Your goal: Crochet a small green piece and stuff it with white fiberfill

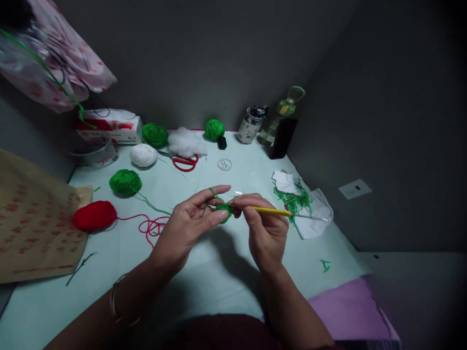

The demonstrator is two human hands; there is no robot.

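Between thumb and fingers, my left hand (189,221) pinches a small piece of green crochet work (224,212). A strand of green yarn runs over its raised index finger. My right hand (266,226) grips a crochet hook (272,210) with a yellow handle, held almost level. The hook's tip meets the green piece, though the exact stitch is too small to make out. From a green yarn ball (125,183) on the left, a strand trails toward my left hand. Loose red yarn (152,227) lies beside my left wrist, leading from a red yarn ball (95,216).
Along the back stand a tissue box (124,130), white stuffing (185,142), red-handled scissors (185,162), a pen cup (249,126), a green bottle (272,125) and a dark phone (283,138). Green yarn scraps (302,197) lie at right. A brown paper bag (38,218) stands at left.
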